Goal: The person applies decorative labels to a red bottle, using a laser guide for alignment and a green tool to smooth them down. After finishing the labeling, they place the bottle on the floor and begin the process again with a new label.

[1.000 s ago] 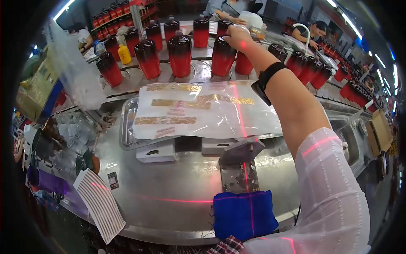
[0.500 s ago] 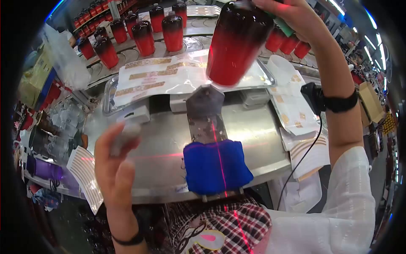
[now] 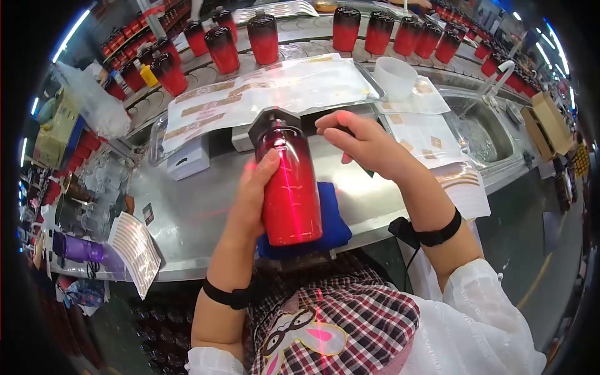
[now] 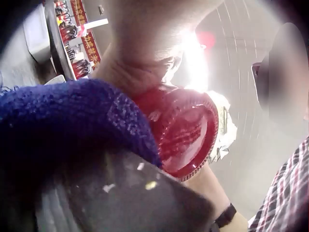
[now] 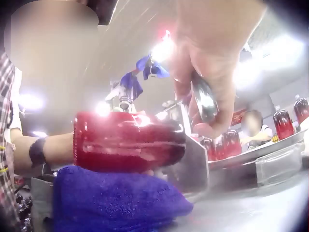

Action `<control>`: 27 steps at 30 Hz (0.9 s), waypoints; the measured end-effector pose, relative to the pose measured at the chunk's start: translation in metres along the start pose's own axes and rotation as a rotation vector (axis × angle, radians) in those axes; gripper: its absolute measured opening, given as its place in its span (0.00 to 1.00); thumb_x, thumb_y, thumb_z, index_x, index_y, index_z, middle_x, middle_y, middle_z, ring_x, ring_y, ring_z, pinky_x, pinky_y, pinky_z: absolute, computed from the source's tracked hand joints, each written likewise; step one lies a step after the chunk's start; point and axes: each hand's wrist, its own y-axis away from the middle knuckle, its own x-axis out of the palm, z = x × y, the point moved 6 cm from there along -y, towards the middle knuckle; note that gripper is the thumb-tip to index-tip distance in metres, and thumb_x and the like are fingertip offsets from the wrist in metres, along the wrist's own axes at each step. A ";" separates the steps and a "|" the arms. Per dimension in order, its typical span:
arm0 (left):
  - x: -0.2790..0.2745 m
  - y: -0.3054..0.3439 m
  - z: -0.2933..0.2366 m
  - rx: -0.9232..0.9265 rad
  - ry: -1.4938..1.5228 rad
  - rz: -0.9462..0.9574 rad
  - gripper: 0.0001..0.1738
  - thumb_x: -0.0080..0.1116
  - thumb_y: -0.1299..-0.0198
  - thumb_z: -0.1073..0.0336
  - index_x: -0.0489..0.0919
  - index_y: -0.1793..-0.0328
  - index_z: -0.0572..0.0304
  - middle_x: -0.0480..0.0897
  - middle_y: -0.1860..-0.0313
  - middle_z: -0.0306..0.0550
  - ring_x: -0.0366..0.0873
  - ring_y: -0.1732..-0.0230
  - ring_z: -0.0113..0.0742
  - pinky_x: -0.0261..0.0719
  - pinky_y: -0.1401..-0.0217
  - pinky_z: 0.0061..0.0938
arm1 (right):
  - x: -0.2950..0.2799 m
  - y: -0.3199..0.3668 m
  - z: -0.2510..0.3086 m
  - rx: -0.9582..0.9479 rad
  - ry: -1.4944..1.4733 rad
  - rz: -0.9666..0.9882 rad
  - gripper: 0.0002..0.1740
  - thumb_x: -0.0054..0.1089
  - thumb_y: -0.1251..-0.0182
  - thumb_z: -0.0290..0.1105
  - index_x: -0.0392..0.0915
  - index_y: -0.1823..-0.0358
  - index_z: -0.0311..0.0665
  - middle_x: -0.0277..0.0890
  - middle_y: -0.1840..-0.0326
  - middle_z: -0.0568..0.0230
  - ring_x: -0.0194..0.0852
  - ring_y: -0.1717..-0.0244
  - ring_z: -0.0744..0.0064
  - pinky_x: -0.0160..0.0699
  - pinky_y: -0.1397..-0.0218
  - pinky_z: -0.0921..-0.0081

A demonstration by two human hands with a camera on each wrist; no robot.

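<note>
A red bottle (image 3: 290, 187) with a dark shoulder lies on the folded blue cloth (image 3: 334, 215), its neck at the grey angled plate (image 3: 257, 126) of the metal stand. My left hand (image 3: 250, 197) grips the bottle's left side, thumb on top. In the left wrist view, the ribbed bottle base (image 4: 188, 137) shows beside the cloth (image 4: 72, 121). My right hand (image 3: 369, 147) hovers right of the bottle's neck without touching it, fingers bent. The right wrist view shows a small dark shiny object (image 5: 205, 99) held between its thumb and fingers; a green edge shows under the palm in the head view.
Behind the stand, a metal tray (image 3: 156, 134) bears sheets with gold patterns (image 3: 287, 81). Several red-black bottles (image 3: 262, 40) line the conveyor. A white cup (image 3: 395, 75), more sheets and a sink (image 3: 484, 134) are at right; a striped sheet (image 3: 134, 253) lies at left.
The bottle has come down from the right hand's hold above the tray onto the blue cloth. My left hand has moved in and gripped it; my right hand has let it go.
</note>
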 end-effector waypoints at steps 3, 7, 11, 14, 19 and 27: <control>0.000 -0.001 0.002 0.051 0.012 -0.028 0.26 0.62 0.34 0.51 0.70 0.40 0.61 0.82 0.56 0.50 0.84 0.60 0.37 0.86 0.60 0.33 | -0.029 0.041 0.002 -0.103 0.199 -0.128 0.15 0.53 0.25 0.34 0.77 0.42 0.37 0.78 0.56 0.69 0.73 0.64 0.83 0.76 0.62 0.81; 0.017 0.007 -0.011 0.031 -0.020 0.046 0.26 0.57 0.31 0.50 0.69 0.39 0.63 0.83 0.58 0.54 0.86 0.64 0.44 0.88 0.63 0.38 | -0.098 0.129 -0.029 0.014 0.269 -0.320 0.13 0.56 0.28 0.31 0.79 0.46 0.34 0.78 0.60 0.68 0.73 0.64 0.81 0.74 0.60 0.79; 0.007 -0.011 -0.011 0.066 -0.119 -0.023 0.26 0.56 0.30 0.50 0.69 0.40 0.64 0.81 0.56 0.55 0.85 0.64 0.44 0.87 0.61 0.37 | -0.163 0.206 -0.065 0.214 0.734 -0.488 0.11 0.56 0.29 0.29 0.80 0.51 0.31 0.79 0.60 0.55 0.78 0.58 0.61 0.76 0.52 0.69; 0.014 -0.011 -0.014 0.083 -0.216 -0.026 0.27 0.54 0.29 0.48 0.69 0.40 0.64 0.81 0.55 0.54 0.84 0.62 0.42 0.86 0.59 0.36 | -0.196 0.225 -0.086 0.300 0.887 -0.470 0.11 0.55 0.30 0.28 0.81 0.52 0.31 0.79 0.59 0.52 0.78 0.56 0.53 0.76 0.50 0.67; 0.013 -0.006 -0.012 0.082 -0.251 0.044 0.30 0.48 0.27 0.44 0.70 0.37 0.65 0.82 0.51 0.54 0.84 0.58 0.41 0.86 0.56 0.35 | -0.223 0.154 -0.117 0.259 0.964 -0.306 0.15 0.51 0.33 0.25 0.83 0.50 0.37 0.77 0.52 0.45 0.77 0.50 0.47 0.75 0.43 0.61; 0.001 0.002 -0.001 0.159 -0.203 -0.161 0.31 0.47 0.27 0.43 0.64 0.34 0.62 0.80 0.52 0.59 0.84 0.60 0.47 0.85 0.57 0.38 | -0.277 0.009 -0.197 0.681 1.201 -0.116 0.29 0.45 0.31 0.26 0.72 0.31 0.59 0.61 0.28 0.53 0.63 0.29 0.46 0.69 0.30 0.50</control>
